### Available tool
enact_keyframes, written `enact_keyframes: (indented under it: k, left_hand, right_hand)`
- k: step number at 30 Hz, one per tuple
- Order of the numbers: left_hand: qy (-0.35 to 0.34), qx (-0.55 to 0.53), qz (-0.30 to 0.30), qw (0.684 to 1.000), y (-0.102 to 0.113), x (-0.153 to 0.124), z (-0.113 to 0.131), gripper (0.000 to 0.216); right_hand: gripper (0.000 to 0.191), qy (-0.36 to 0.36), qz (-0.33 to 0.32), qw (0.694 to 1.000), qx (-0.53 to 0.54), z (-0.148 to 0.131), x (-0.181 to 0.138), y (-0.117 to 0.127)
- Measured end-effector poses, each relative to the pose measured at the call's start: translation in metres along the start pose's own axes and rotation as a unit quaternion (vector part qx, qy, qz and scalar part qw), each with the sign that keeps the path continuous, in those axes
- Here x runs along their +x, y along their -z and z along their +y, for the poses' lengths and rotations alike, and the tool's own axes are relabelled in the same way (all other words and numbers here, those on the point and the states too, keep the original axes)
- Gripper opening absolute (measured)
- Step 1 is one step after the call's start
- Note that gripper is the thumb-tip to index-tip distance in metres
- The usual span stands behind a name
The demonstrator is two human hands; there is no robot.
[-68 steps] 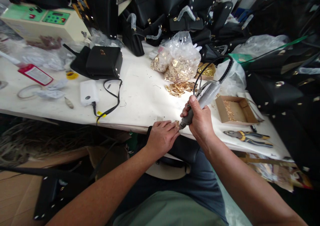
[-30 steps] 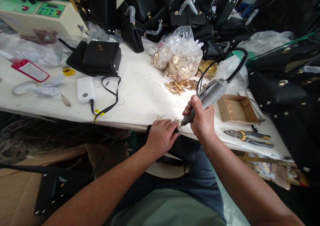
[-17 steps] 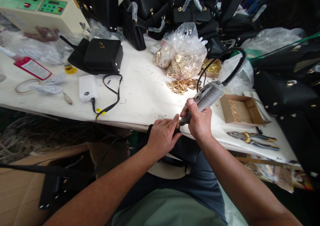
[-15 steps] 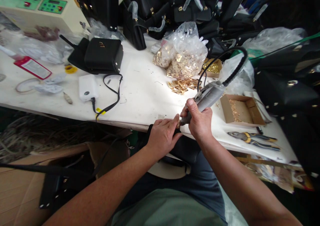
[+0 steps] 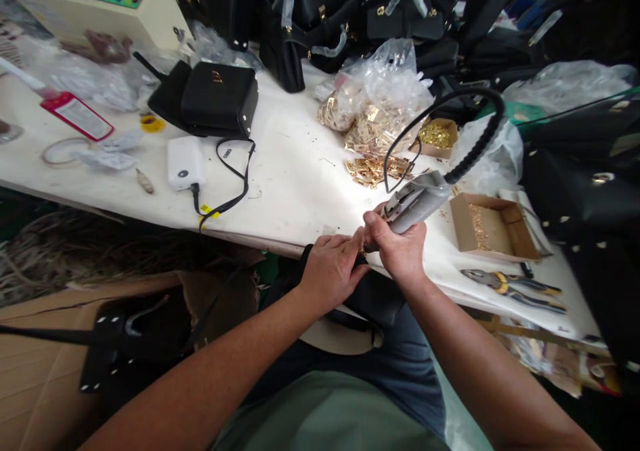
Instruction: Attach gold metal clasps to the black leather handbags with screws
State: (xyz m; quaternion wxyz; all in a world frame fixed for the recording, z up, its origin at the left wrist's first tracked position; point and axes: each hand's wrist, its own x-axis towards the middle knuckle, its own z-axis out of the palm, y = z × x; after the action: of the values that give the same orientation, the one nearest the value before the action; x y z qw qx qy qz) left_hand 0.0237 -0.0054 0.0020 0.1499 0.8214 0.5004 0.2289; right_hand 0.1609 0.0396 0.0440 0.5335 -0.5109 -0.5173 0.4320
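Note:
My right hand (image 5: 403, 250) is wrapped round a grey electric screwdriver (image 5: 424, 198) with a black ribbed cable at its back end. The tool slants down to the left, its tip beside the fingertips of my left hand (image 5: 329, 268). That hand is closed on the edge of a black handbag (image 5: 377, 296), which lies on my lap against the table edge. A small gold-coloured piece shows between fingers and tip; its shape is mostly hidden. Loose gold metal fittings (image 5: 367, 171) are heaped on the white table (image 5: 295, 178) beyond my hands.
Pliers (image 5: 513, 288) and a cardboard box (image 5: 463, 228) of tiny screws lie at right. Plastic bags of fittings (image 5: 383, 128) stand behind the heap. On the left are a black bag (image 5: 220, 101), a white device (image 5: 185, 161) and a red bottle (image 5: 77, 114). Black handbags line the back.
The view has shifted slightly, moving the table things to the right. My right hand and the screwdriver have tilted a little lower; the tip stays at my left fingers.

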Motion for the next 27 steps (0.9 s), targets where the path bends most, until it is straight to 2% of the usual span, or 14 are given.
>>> enact_keyframes:
  k: [6, 14, 21, 24, 27]
  left_hand:
    - [-0.014, 0.004, 0.022, 1.000, -0.0048, -0.0012, -0.0030, 0.044]
    - [-0.021, 0.011, 0.033, 0.999, -0.0049, -0.0011, -0.0037, 0.043]
    - [-0.018, 0.007, 0.034, 0.999, -0.0054, -0.0012, -0.0035, 0.041]
    - [-0.006, 0.012, 0.045, 0.999, -0.0062, -0.0023, -0.0028, 0.037]
    - [0.002, 0.012, 0.059, 0.998, -0.0077, -0.0040, -0.0032, 0.050]
  right_hand:
    - [0.024, 0.010, 0.005, 0.999, -0.040, 0.0017, 0.0000, -0.0053]
    - [0.019, -0.011, -0.030, 0.998, -0.046, -0.0009, 0.0028, -0.0055]
    - [0.024, -0.014, -0.019, 0.999, -0.028, -0.0009, 0.0027, -0.0086]
    - [0.031, -0.021, -0.040, 0.999, 0.005, -0.0008, 0.0032, -0.0094]
    - [0.043, -0.038, -0.055, 0.997, 0.046, -0.0013, 0.0046, -0.0075]
